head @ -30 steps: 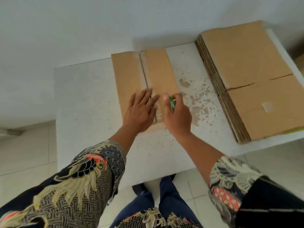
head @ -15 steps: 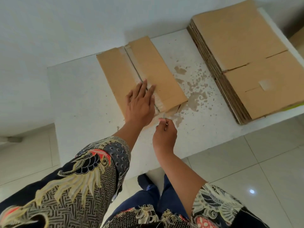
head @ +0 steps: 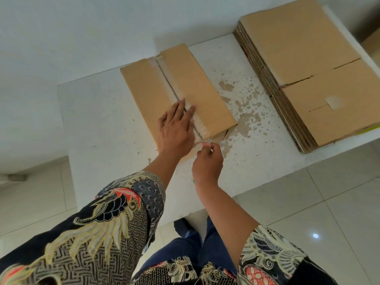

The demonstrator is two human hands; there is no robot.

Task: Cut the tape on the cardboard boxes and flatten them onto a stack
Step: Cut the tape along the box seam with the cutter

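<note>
A closed cardboard box (head: 197, 85) lies on the white table (head: 98, 120), its two top flaps meeting at a taped centre seam (head: 166, 77). My left hand (head: 176, 128) presses flat on the near end of the box, fingers straight along the seam. My right hand (head: 207, 161) is just off the box's near edge, fingers curled round a small cutter; only a metal tip (head: 206, 143) shows at the fingertips and a speck of green at the wrist. A stack of flattened boxes (head: 308, 64) lies at the table's right end.
The table top has brown stains (head: 244, 116) right of the box. Its near edge drops to a pale tiled floor (head: 329, 202). A white wall stands behind the table. My legs and feet are below the table edge.
My right hand drew the cutter back along the seam and off the box's near end, then stayed there. My left hand kept pressing on the box.
</note>
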